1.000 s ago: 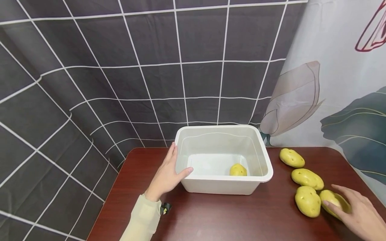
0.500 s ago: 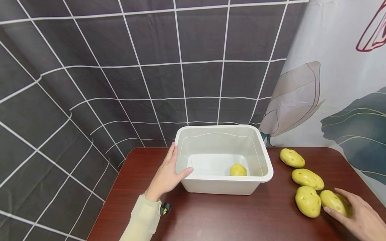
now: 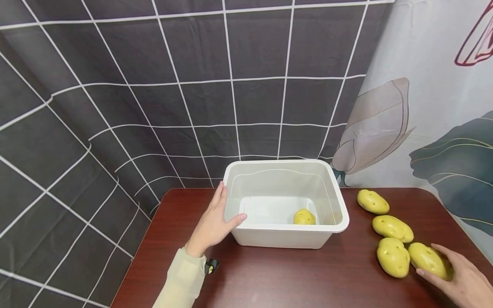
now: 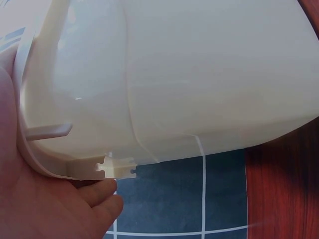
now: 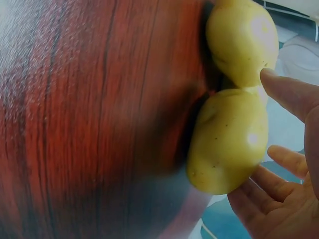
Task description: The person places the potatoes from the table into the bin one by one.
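Note:
A white plastic tub [image 3: 285,237] stands on the table with one yellow potato [image 3: 304,217] inside, near its front right corner. My left hand [image 3: 212,226] rests against the tub's left front corner, fingers straight along the side and thumb over the rim; the left wrist view shows the tub's rim [image 4: 22,99] beside the palm. At the right, my right hand [image 3: 458,273] is spread around the rightmost potato [image 3: 427,259], thumb and fingers wide apart. In the right wrist view that potato [image 5: 229,142] lies on the table, with fingers [image 5: 269,184] close to its end; contact is unclear.
Left of that potato, and close against it, lies another potato [image 3: 393,258]. Two more, a middle potato [image 3: 393,229] and a far potato [image 3: 372,202], form a row toward the back. The reddish-brown table [image 3: 292,278] ends at curtains with a grid pattern [image 3: 254,102].
My right hand has shifted slightly to the right, showing more of the rightmost potato. The left hand, the tub and the potatoes have stayed in place.

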{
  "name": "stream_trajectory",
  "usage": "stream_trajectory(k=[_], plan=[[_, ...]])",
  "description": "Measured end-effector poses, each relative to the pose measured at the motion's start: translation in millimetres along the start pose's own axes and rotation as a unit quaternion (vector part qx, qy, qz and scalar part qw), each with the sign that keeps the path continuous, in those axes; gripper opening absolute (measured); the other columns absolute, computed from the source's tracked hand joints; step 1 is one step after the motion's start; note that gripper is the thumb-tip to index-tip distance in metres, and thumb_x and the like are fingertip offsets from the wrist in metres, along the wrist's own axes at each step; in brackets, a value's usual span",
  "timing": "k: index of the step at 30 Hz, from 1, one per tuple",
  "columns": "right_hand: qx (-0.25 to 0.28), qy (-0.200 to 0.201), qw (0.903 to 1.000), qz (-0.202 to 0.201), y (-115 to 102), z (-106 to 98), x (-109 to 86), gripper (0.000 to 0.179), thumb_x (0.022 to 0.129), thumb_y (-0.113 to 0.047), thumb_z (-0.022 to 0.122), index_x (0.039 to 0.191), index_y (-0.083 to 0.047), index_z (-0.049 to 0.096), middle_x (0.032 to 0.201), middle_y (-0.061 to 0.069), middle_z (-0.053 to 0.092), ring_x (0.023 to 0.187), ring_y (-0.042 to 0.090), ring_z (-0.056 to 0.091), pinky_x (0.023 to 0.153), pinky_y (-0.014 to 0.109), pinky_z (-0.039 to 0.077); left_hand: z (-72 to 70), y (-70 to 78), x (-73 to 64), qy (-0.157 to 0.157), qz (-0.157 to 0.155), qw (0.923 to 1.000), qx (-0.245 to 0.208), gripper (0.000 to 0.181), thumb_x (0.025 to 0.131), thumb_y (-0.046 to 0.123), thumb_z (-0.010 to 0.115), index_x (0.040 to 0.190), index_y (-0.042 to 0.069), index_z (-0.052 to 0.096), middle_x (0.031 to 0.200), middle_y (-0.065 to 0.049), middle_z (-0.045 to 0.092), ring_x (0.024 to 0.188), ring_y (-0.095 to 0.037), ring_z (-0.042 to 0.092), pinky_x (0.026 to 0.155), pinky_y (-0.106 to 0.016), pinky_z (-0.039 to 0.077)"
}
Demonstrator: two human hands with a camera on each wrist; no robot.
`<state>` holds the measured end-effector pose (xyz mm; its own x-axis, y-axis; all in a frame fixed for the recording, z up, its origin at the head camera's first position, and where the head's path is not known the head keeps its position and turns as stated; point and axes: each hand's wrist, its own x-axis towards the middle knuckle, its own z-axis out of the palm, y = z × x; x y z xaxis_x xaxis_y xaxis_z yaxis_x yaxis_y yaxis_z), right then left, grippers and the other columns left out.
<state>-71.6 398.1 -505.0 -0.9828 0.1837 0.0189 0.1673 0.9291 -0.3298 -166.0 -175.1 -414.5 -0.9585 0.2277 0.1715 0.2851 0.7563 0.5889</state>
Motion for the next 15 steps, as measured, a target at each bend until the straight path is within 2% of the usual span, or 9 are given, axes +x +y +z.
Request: stream_trajectory(k=[8, 15], plan=[[-0.008, -0.032, 0.9991, 0.026, 12.8, 4.7, 4.4, 0.096, 0.084, -0.052, 0.077, 0.131, 0.021, 0.036, 0.115, 0.045, 0.041, 0.104, 0.059, 0.044, 0.082, 0.068, 0.041, -0.2, 0.0, 1.0, -0.003, -0.002, 1.0000, -0.002, 0.104, 0.090, 0.065, 0.060, 0.159, 0.001, 0.016, 0.169, -0.001, 0.002, 0.153, -0.023, 0.012, 0.118, -0.050, 0.024], [0.002, -0.053, 0.9969, 0.059, 18.3, 8.6, 5.9, 0.102, 0.086, -0.054, 0.074, 0.136, 0.023, 0.029, 0.120, 0.046, 0.036, 0.107, 0.061, 0.042, 0.085, 0.068, 0.040, 0.1, -0.8, 0.6, -0.004, -0.001, 1.0000, -0.003, 0.105, 0.090, 0.067, 0.059, 0.159, 0.002, 0.016, 0.169, -0.001, 0.001, 0.153, -0.022, 0.011, 0.119, -0.049, 0.023]])
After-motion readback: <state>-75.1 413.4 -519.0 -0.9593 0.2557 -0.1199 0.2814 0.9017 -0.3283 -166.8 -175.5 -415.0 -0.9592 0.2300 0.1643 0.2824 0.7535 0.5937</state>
